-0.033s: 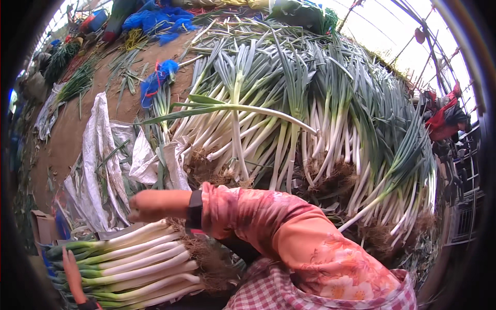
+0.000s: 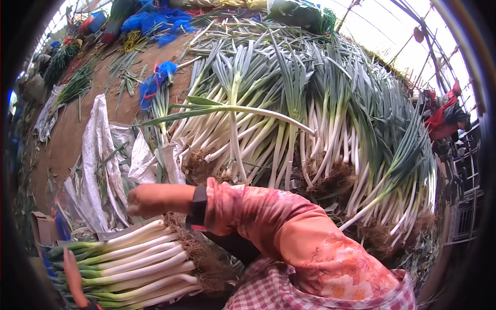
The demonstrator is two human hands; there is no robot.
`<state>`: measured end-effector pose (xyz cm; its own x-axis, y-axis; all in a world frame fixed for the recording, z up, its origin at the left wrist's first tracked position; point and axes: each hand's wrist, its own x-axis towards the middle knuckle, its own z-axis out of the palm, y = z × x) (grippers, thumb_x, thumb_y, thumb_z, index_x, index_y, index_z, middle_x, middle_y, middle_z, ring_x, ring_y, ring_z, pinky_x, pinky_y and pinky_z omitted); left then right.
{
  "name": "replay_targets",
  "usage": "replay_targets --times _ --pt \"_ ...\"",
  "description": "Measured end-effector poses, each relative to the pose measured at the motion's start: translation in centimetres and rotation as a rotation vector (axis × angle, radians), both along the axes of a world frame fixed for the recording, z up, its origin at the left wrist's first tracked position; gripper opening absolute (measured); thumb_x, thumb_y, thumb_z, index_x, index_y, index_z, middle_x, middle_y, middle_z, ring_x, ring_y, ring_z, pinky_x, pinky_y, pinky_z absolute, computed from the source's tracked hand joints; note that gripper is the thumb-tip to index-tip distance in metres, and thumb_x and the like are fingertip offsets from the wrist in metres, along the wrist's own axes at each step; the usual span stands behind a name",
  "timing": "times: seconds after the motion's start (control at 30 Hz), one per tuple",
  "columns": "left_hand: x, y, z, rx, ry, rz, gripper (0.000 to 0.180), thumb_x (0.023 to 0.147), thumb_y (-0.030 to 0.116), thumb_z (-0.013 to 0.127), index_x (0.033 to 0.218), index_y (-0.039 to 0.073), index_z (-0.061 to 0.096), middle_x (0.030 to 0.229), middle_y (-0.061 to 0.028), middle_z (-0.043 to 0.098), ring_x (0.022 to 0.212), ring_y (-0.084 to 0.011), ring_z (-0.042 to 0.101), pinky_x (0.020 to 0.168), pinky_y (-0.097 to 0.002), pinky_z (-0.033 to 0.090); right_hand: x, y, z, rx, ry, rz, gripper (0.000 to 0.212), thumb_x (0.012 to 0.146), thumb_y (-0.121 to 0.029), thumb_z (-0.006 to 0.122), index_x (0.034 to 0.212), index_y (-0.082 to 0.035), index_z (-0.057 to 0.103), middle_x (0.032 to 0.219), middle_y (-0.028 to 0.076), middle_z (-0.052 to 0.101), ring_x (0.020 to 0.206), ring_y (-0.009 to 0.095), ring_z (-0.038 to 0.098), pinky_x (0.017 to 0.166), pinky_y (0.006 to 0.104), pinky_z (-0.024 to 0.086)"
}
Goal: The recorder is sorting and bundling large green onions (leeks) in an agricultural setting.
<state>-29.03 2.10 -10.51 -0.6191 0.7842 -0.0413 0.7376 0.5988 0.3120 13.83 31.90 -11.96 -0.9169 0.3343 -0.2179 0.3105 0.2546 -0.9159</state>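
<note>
A row of leeks (image 2: 139, 265) with thick white stalks lies side by side at the lower left, leaves to the left and shaggy roots (image 2: 206, 263) to the right. Over the leafy end is my left hand (image 2: 72, 274), seen nearly edge-on with its fingers stretched out. Above the stalks, beside a crumpled white woven sack (image 2: 101, 165), my right hand (image 2: 143, 200) is curled closed and somewhat blurred. Whatever it may hold is hidden. My right forearm, in an orange flowered sleeve (image 2: 263, 212), crosses the middle of the view.
A large heap of leeks (image 2: 330, 119) spreads across the far side, one stalk (image 2: 263, 111) lying crosswise on top. Blue netting (image 2: 155, 85) wraps a bundle at its left. A cardboard box (image 2: 45, 227) stands at the left, and red cloth (image 2: 447, 116) hangs at the right.
My right hand has risen slightly. My left hand and the leeks under it look the same.
</note>
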Motion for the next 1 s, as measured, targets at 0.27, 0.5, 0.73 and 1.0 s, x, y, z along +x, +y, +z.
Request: replay_targets --times 0.27,0.5,0.73,1.0 --pt "36.7 7.2 11.4 0.236 -1.056 -0.445 0.062 0.096 0.04 0.047 0.137 -0.004 0.035 0.121 -0.018 0.055 0.113 -0.0296 0.055 0.099 -0.0419 0.041 21.0 4.9 -4.4 -0.16 0.055 -0.7 0.03 0.089 -0.024 0.055 0.082 0.004 0.06 0.066 0.006 0.06 0.056 0.013 0.057 0.054 0.0291 0.047" --pt "50.1 10.5 7.1 -0.092 -1.696 -0.371 0.04 0.097 0.036 0.047 0.108 -0.002 0.05 0.111 -0.0186 0.06 0.099 -0.0273 0.063 0.087 -0.0363 0.051 43.8 0.6 -23.0 0.068 -0.445 -1.304 0.03 0.081 -0.021 0.059 0.101 0.0 0.061 0.081 0.015 0.066 0.073 0.025 0.064 0.066 0.0357 0.051" --pt "59.3 19.1 2.0 -0.115 -1.933 -0.326 0.019 0.095 0.005 0.045 0.113 -0.001 0.045 0.114 -0.0167 0.054 0.104 -0.0297 0.061 0.092 -0.042 0.05 54.1 -1.5 -27.4 0.209 -0.909 -1.765 0.034 0.086 -0.028 0.055 0.107 -0.002 0.051 0.11 0.024 0.058 0.103 0.043 0.056 0.084 0.0497 0.046" --pt "62.1 22.7 -3.8 -0.332 -1.885 -0.206 0.025 0.092 0.019 0.054 0.111 0.002 0.051 0.109 -0.0161 0.06 0.1 -0.027 0.063 0.09 -0.039 0.049 57.6 0.6 -28.6 -0.043 -0.609 -1.57 0.045 0.079 -0.035 0.064 0.105 0.002 0.06 0.097 0.025 0.065 0.088 0.041 0.063 0.077 0.0446 0.048"
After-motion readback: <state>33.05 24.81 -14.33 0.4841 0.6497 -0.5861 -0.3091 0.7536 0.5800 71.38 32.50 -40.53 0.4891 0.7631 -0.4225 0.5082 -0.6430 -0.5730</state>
